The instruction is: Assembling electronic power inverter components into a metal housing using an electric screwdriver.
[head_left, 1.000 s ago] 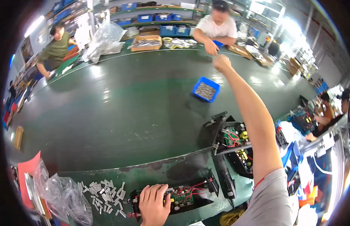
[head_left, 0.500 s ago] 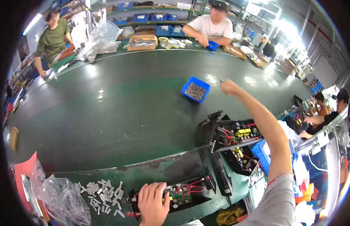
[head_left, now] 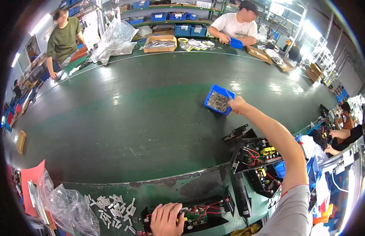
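Note:
My left hand (head_left: 168, 219) lies over the left end of a black electronics housing (head_left: 206, 221), its fingers flat and close together on top. Inside the housing are a green circuit board (head_left: 195, 213) and red wires. My right arm stretches far out to a blue bin (head_left: 209, 103) of small metal screws or pins (head_left: 218, 101). At the bin's right edge, my right hand (head_left: 237, 105) is closed around a thin, pointed tool (head_left: 229, 94) whose exact kind I cannot make out. Whether the hand also touches the rim is unclear.
Small silver metal pieces (head_left: 116, 209) and a clear plastic bag (head_left: 74, 210) lie left of the housing. A black power screwdriver (head_left: 242, 196) lies on its right, near stacked housings (head_left: 253, 154). Two people (head_left: 238, 26) (head_left: 64, 37) work across the wide green belt (head_left: 151, 106).
My right hand has moved left and down to the bin's right edge with the thin tool. The whole view has shifted slightly. My left hand stays on the housing.

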A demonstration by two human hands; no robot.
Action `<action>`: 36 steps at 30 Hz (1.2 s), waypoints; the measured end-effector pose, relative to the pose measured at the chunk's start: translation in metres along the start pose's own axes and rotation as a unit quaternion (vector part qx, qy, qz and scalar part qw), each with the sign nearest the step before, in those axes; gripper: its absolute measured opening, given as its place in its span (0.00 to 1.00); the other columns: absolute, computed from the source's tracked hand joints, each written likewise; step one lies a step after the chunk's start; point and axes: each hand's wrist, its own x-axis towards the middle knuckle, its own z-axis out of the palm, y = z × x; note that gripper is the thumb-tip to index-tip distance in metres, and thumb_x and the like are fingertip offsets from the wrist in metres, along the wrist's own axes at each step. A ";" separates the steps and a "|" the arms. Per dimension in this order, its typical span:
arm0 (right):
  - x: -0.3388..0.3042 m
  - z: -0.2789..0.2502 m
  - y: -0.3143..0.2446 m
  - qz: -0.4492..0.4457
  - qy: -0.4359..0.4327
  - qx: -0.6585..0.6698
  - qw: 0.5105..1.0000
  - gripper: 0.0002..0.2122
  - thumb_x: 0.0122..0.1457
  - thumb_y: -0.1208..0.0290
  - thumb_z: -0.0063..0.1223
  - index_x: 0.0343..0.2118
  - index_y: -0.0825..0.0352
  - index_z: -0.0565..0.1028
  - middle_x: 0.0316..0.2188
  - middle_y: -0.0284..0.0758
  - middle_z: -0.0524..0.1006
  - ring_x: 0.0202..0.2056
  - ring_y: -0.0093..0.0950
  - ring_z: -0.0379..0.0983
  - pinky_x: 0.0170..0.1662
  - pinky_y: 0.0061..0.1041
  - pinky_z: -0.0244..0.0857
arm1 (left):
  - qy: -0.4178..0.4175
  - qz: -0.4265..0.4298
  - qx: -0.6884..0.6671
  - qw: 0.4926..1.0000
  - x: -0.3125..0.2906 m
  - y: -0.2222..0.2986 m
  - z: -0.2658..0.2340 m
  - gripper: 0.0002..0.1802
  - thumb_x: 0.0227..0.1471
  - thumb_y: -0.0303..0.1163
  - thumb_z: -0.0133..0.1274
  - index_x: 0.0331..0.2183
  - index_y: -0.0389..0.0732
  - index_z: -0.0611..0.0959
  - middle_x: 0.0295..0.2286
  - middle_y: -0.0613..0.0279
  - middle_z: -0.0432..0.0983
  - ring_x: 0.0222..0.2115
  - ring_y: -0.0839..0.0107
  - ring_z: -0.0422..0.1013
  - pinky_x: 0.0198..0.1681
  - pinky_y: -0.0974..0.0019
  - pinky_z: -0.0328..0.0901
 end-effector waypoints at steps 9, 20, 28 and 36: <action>0.130 -0.176 0.147 -0.037 0.224 -0.235 0.945 0.11 0.57 0.71 0.52 0.22 0.72 0.73 0.14 0.42 0.73 0.10 0.31 0.67 0.11 0.32 0.58 | -0.006 0.015 -0.047 0.999 0.006 -0.004 0.001 0.21 0.48 0.26 0.64 0.47 0.41 0.81 0.43 0.56 0.78 0.47 0.56 0.73 0.56 0.51 0.66; 0.065 -0.087 0.032 -0.094 0.082 -0.127 0.984 0.16 0.64 0.70 0.43 0.23 0.74 0.76 0.17 0.42 0.76 0.16 0.33 0.75 0.17 0.34 0.66 | -0.002 0.002 0.002 1.000 -0.002 -0.001 -0.003 0.19 0.51 0.28 0.62 0.47 0.40 0.80 0.43 0.55 0.78 0.46 0.55 0.73 0.56 0.51 0.65; -0.085 -0.076 -0.025 -0.460 0.061 -0.513 0.722 0.11 0.60 0.66 0.55 0.31 0.70 0.79 0.26 0.49 0.81 0.31 0.47 0.81 0.34 0.43 0.74 | 0.030 0.023 0.014 0.999 -0.007 -0.002 0.009 0.21 0.45 0.29 0.65 0.44 0.41 0.79 0.39 0.58 0.78 0.42 0.57 0.73 0.55 0.49 0.64; -0.185 -0.098 -0.043 -0.272 0.133 -0.356 0.884 0.16 0.65 0.61 0.47 0.32 0.71 0.79 0.30 0.57 0.80 0.37 0.55 0.78 0.42 0.52 0.72 | 0.055 0.053 0.000 0.997 -0.012 -0.011 0.014 0.23 0.43 0.26 0.66 0.44 0.41 0.79 0.40 0.58 0.78 0.43 0.55 0.73 0.57 0.50 0.64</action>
